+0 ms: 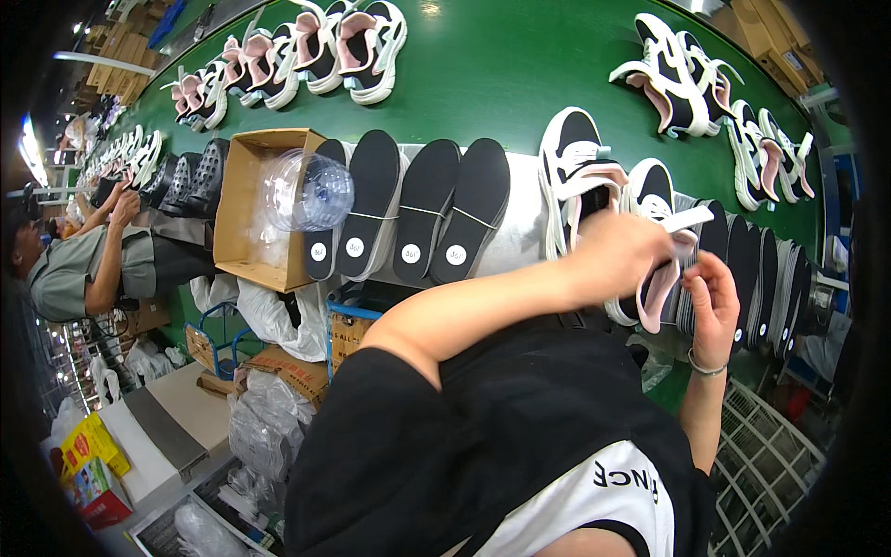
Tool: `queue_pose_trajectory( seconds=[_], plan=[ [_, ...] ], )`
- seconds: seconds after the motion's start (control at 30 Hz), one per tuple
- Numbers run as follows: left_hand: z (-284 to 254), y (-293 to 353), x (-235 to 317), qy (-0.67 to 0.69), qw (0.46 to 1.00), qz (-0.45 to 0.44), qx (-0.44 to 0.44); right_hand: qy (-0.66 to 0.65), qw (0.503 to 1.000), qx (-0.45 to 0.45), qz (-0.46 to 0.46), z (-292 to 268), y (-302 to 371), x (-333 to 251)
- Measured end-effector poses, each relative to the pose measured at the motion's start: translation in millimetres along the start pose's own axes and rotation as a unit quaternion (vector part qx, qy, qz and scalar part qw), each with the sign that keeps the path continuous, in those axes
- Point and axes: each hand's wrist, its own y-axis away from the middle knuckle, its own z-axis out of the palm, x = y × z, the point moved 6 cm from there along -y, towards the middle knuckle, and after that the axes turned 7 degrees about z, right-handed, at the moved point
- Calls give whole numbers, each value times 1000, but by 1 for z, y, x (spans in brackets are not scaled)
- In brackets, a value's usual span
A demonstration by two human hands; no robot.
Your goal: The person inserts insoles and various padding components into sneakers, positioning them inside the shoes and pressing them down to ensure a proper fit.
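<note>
Two white-and-black sneakers with pink lining stand side by side before me. My left hand (624, 249) reaches across over the right-hand sneaker (650, 186), its fingers blurred and partly hidden at the shoe's opening. Beside that shoe's pink heel collar, my right hand (715, 302) has its thumb and forefinger bent close together; what lies between them is too small to tell. A bracelet circles the right wrist. The other sneaker (568, 139) stands just left, touching neither hand's fingertips. Black insoles (371, 176) with round white labels lie in banded stacks to the left.
An open cardboard box (251, 158) holds a clear plastic container (320, 190). More sneakers (371, 46) line the far side of the green table (492, 65), others (673, 79) at far right. Further insoles (738, 269) stand right. A co-worker (102, 265) is at left; a wire basket (766, 446) stands lower right.
</note>
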Motion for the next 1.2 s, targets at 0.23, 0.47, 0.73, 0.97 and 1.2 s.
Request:
queue_pose_trajectory(
  seconds=[0.23,0.47,0.73,0.97,1.2],
  plan=[
    [-263,130,18,-500,759,-271,317,95,965,-77,233,-5,-3,50],
    [-194,82,21,-336,853,-171,362,430,883,-113,153,37,-35,111],
    [13,38,-51,-227,957,-159,-81,588,750,-149,262,46,-50,127],
    [36,10,-68,-312,905,-216,-193,527,817,-75,223,39,-40,97],
    [43,3,-65,-268,904,-238,-231,346,909,225,-61,-17,7,59]
  ],
)
